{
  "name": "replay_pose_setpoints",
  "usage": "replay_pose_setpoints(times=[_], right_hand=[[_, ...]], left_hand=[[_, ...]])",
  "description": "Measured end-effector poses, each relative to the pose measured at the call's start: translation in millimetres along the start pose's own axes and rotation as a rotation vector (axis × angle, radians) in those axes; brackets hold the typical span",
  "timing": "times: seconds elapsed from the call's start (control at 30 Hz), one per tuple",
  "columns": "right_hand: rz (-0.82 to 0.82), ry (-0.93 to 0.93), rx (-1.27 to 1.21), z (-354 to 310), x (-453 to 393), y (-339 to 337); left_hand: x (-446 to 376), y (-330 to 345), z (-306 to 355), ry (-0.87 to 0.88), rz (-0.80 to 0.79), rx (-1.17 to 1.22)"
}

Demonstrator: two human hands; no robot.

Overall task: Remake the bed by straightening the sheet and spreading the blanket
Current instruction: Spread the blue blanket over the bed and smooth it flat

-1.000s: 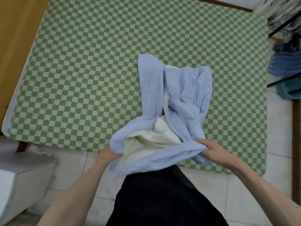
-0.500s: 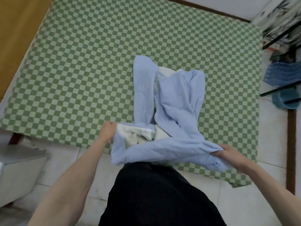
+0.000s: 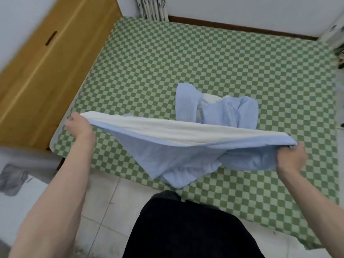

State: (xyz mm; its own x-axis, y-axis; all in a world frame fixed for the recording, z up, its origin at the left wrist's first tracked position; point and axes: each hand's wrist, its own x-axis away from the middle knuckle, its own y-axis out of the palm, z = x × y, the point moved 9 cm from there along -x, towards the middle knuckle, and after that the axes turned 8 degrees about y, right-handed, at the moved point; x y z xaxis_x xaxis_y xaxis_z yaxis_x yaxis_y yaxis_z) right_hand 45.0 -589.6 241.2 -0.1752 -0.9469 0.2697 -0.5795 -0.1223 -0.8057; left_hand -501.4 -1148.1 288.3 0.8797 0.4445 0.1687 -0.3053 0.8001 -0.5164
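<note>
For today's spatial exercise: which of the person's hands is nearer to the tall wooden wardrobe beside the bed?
Left. The left hand grips the light blue and white blanket near the wooden wardrobe; the right hand grips the opposite end, far across the bed.

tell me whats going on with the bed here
A person stands at the foot of the bed, holding one edge of a light blue blanket with a white underside stretched between both hands. The left hand grips one end, the right hand the other. The rest of the blanket is bunched in a heap on the green checked sheet, which lies mostly flat. The blanket is not spread yet.
</note>
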Motion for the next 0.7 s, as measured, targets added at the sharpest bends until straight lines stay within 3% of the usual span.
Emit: replay_pose_setpoints(times=[0.1,0.27,0.37,0.47,0.6,0.63,0.7], right_hand=[[-0.007,-0.085,-0.051,-44.5,-12.0,-2.4],[-0.018,-0.174,-0.364,-169.3,-24.5,-6.9],[-0.004,-0.293,-0.172,-250.8,-28.4,0.0],[-0.230,-0.253,0.231,-304.5,-14.9,41.2],[-0.866,0.042,0.650,-323.2,45.5,114.2],[-0.943,0.075,0.673,-332.3,58.0,126.9],[-0.926,0.066,0.601,-368.8,61.9,156.8]], left_hand=[[-16.8,-11.1,20.6,0.032,0.030,0.110],[-62.8,-16.1,90.6,0.153,0.065,0.232],[-119.7,-16.1,136.7,0.170,0.105,0.324],[-200.3,-21.3,187.7,0.246,0.144,0.330],[-306.9,2.7,254.8,0.317,0.083,0.231],[-319.9,15.2,274.0,0.348,0.069,0.208],[-331.9,50.8,311.5,0.415,-0.002,0.184]])
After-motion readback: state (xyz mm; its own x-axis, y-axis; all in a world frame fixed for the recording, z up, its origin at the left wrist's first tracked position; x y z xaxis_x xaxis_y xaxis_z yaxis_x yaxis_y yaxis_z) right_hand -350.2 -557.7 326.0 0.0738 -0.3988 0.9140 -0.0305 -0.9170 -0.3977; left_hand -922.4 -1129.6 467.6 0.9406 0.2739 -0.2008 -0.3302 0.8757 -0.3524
